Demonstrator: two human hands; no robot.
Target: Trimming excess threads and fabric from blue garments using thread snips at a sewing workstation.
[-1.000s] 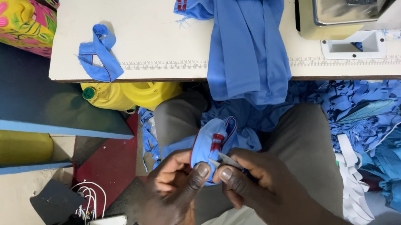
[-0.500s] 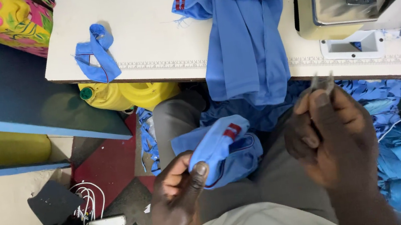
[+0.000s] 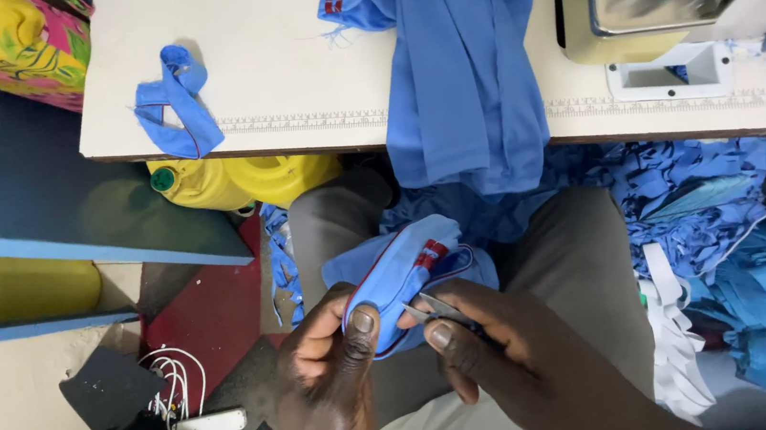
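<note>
Hands: L (image 3: 330, 384) grips blue cloth (image 3: 400, 275), R (image 3: 525, 367) snips (image 3: 437, 310).

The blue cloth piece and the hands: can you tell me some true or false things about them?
1. The left hand pinches a small blue cloth piece. True.
2. The right hand is empty. False: it holds small metal snips against the cloth.
3. A blue garment hangs over the table edge. True.
4. The yellow jug stands on top of the table. False: it sits below it.
</note>
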